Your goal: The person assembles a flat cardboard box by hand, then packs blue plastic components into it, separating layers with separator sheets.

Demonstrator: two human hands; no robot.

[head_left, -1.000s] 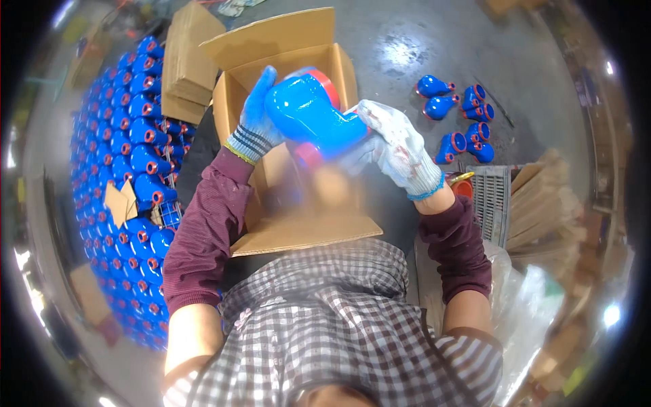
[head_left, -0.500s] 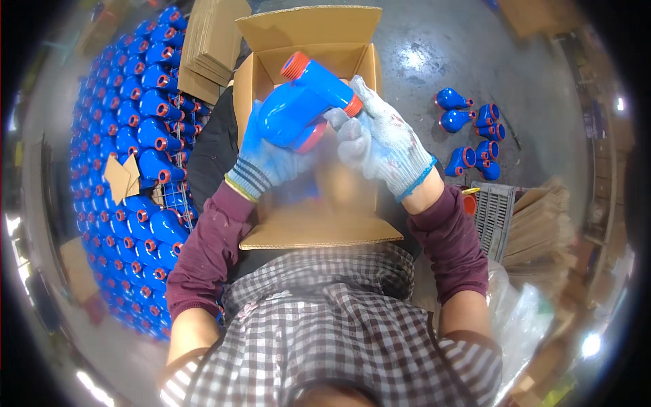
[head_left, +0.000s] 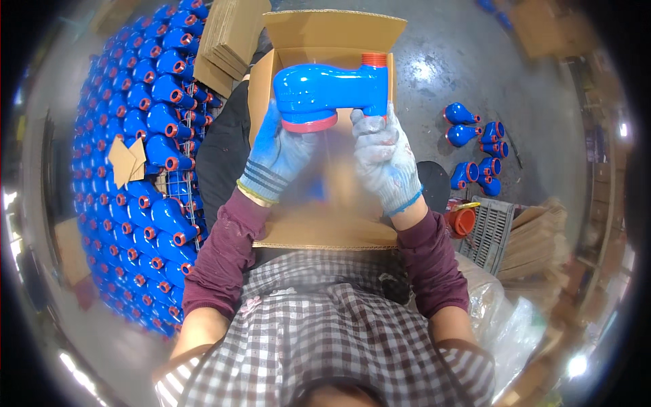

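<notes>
Both my hands hold up one glossy blue pipe fitting (head_left: pixel 325 88) above an open cardboard box (head_left: pixel 332 234). The fitting lies level, its wide red-rimmed end down at the left and its red threaded end up at the right. My left hand (head_left: pixel 281 146), in a blue-stained knit glove, is closed round the wide end from below. My right hand (head_left: pixel 383 152), gloved in pale knit, grips the narrow lower end with curled fingers. Inside the box, a blurred blue shape (head_left: pixel 315 190) shows below my hands; its form is unclear.
A tall stack of blue fittings (head_left: pixel 129 197) in a wire cage fills the left, with cardboard pieces (head_left: pixel 127 163) on it. Flat cardboard (head_left: pixel 230 44) stands beyond. On the floor at right are several loose fittings (head_left: pixel 463 135), a red cup (head_left: pixel 461 222), a grey crate (head_left: pixel 489 234) and plastic wrap (head_left: pixel 512 325).
The fitting has turned from tilted to level, its threaded end swinging from upper left to upper right. My right hand has lowered its grip, fingers now curled under the narrow end.
</notes>
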